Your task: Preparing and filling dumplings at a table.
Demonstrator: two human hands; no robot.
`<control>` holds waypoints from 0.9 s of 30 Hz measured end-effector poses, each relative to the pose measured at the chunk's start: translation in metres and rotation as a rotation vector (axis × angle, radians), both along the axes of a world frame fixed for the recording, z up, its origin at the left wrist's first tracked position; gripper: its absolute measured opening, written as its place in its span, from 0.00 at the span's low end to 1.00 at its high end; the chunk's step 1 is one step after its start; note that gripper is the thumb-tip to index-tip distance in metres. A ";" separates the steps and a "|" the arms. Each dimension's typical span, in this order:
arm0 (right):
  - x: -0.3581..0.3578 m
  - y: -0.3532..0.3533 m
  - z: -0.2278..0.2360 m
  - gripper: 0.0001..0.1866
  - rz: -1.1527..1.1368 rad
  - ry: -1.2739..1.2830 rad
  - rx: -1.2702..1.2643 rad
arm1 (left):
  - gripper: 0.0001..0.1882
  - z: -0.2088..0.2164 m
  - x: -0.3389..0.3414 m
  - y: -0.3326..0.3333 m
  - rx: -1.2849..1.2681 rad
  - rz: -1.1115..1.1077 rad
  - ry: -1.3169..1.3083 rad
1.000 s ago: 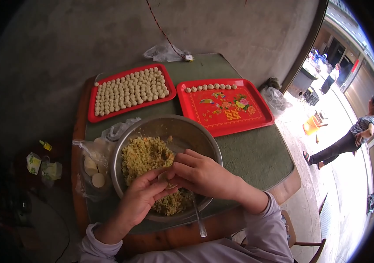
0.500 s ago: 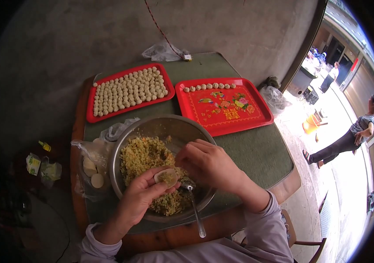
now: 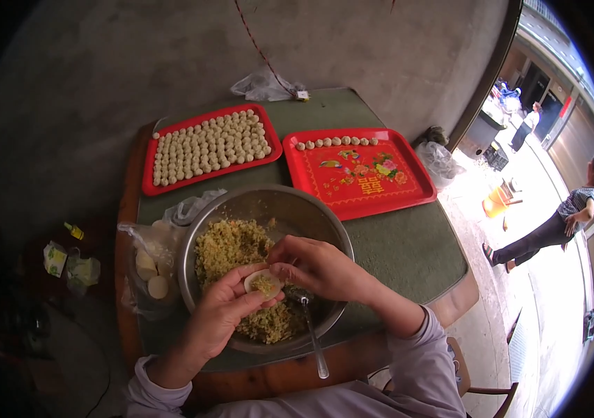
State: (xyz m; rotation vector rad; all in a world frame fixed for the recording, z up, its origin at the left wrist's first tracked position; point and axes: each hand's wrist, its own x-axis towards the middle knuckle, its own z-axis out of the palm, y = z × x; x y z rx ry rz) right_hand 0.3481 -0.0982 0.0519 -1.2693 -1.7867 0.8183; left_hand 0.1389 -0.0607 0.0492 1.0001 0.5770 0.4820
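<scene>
My left hand (image 3: 226, 306) holds a round dumpling wrapper (image 3: 249, 280) with a small heap of filling (image 3: 264, 284) in its middle. My right hand (image 3: 318, 265) has its fingers drawn together at the wrapper's upper right edge; its fingertips are partly hidden. Both hands are over a large steel bowl (image 3: 344, 244) of chopped yellow-green filling (image 3: 231, 244). A metal spoon (image 3: 316, 345) leans on the bowl's near rim, its head in the filling. Left of the bowl, a clear plastic bag (image 3: 145, 240) contains round wrappers (image 3: 158, 287).
A red tray (image 3: 277, 143) full of small round dumplings (image 3: 206, 146) lies at the back left of the green-topped table (image 3: 408, 258). Another red tray (image 3: 408, 188) bears one row of dumplings (image 3: 339, 141). Behind are plastic bags and a hanging cord (image 3: 255, 45). Outside, a person (image 3: 568, 216) stands.
My right hand has come down and left, from above the bowl to the wrapper's edge. My left hand still holds the wrapper in nearly the same place. The view has shifted slightly.
</scene>
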 end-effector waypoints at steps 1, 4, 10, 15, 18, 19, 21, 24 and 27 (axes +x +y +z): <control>0.000 0.000 0.001 0.08 -0.013 0.026 -0.045 | 0.22 0.000 0.001 0.000 0.007 -0.002 0.001; 0.001 0.000 -0.001 0.08 -0.028 0.048 -0.084 | 0.23 0.000 0.002 0.000 0.018 -0.008 0.010; 0.002 0.002 -0.004 0.09 0.048 0.064 -0.135 | 0.24 -0.002 0.002 0.002 0.028 -0.013 0.031; -0.002 0.000 -0.004 0.07 0.021 0.055 -0.067 | 0.22 -0.002 0.000 0.001 0.013 -0.017 0.016; -0.004 -0.001 -0.004 0.07 0.004 0.049 -0.034 | 0.19 -0.007 -0.001 0.003 -0.116 0.040 -0.080; -0.005 -0.001 -0.004 0.06 -0.005 0.050 -0.032 | 0.18 -0.006 -0.001 0.003 -0.091 0.041 -0.059; -0.005 -0.002 -0.003 0.06 0.012 0.023 0.000 | 0.17 -0.006 -0.002 0.004 -0.067 0.043 -0.037; -0.006 -0.001 -0.006 0.06 0.042 -0.082 0.136 | 0.17 -0.006 -0.002 0.007 -0.048 0.027 0.009; -0.006 -0.001 -0.005 0.07 0.074 -0.198 0.286 | 0.18 -0.004 -0.001 0.008 -0.028 0.013 0.054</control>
